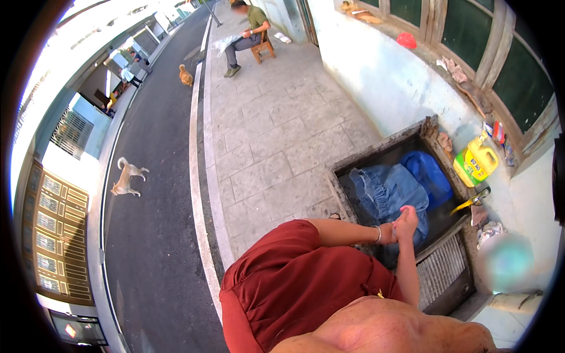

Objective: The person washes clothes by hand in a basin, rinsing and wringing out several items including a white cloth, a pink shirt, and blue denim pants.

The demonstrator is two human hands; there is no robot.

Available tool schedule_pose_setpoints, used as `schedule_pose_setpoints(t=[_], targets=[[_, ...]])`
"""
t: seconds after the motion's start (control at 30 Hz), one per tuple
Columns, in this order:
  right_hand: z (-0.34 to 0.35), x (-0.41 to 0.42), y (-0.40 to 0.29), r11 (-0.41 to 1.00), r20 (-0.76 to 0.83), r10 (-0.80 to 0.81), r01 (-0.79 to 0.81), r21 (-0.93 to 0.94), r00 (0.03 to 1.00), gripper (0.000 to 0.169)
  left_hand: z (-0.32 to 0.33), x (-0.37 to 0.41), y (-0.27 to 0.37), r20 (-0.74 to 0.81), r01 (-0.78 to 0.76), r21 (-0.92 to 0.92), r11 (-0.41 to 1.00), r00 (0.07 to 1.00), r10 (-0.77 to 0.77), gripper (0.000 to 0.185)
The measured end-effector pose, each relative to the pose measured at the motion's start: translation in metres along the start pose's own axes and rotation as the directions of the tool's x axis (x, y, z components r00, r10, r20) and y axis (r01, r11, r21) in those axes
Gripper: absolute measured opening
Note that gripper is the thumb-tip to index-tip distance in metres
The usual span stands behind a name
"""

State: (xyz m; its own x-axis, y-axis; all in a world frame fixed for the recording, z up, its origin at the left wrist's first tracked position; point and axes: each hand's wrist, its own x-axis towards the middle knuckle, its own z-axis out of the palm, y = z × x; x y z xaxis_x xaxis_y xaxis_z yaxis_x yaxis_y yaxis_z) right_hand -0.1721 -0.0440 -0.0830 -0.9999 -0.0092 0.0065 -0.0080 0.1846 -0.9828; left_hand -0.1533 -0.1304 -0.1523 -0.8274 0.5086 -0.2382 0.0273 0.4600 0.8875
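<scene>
A bunched pair of blue denim jeans (388, 187) with a gathered elastic part lies in a dark stone wash basin (379, 151). Against its far right side is a bright blue cloth or plastic item (426, 176). Over the near part of the denim, my left hand (387, 233), with a bracelet at the wrist, meets my right hand (406, 223). The fingers of both look curled together; whether denim is between them is hidden. A yellow-handled brush or tool (467, 205) rests on the basin's right edge.
Beside the basin are a ribbed washboard slab (441, 269), a yellow detergent jug (476, 162) and a blurred turquoise round thing (505, 262). A red bowl (406, 40) sits on the window ledge. A seated person (249, 33) is up the pavement; two dogs (129, 176) (186, 76) stand on the road.
</scene>
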Motion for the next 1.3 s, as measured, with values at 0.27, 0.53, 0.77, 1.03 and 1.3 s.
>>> schedule_pose_setpoints(t=[0.27, 0.53, 0.77, 1.03, 1.3], targets=[[0.016, -0.003, 0.037, 0.975, 0.008, 0.135, -0.131, -0.178, 0.991, 0.014, -0.01, -0.02, -0.018, -0.113, 0.278, 0.046, 0.959, 0.956, -0.272, 0.061], [-0.032, -0.035, 0.026, 0.985, 0.09, 0.097, -0.083, -0.151, 0.991, 0.035, -0.017, -0.011, -0.019, -0.081, 0.008, -0.061, 0.998, 0.997, -0.013, 0.091], [-0.08, -0.093, 0.004, 0.989, -0.243, -0.118, 0.09, -0.121, 0.963, 0.024, -0.026, -0.028, 0.031, 0.349, 0.242, -0.285, 0.928, 0.927, -0.134, 0.067], [-0.171, -0.245, -0.029, 0.983, -0.796, 0.042, -0.167, -0.075, 0.604, 0.019, -0.027, -0.011, 0.015, 0.515, 0.424, -0.041, 0.905, 0.785, -0.345, 0.035], [-0.225, -0.425, -0.026, 0.651, -0.976, -0.025, -0.737, -0.181, 0.218, 0.022, -0.009, 0.009, 0.005, 0.599, 0.394, 0.013, 0.919, 0.733, -0.323, 0.036]])
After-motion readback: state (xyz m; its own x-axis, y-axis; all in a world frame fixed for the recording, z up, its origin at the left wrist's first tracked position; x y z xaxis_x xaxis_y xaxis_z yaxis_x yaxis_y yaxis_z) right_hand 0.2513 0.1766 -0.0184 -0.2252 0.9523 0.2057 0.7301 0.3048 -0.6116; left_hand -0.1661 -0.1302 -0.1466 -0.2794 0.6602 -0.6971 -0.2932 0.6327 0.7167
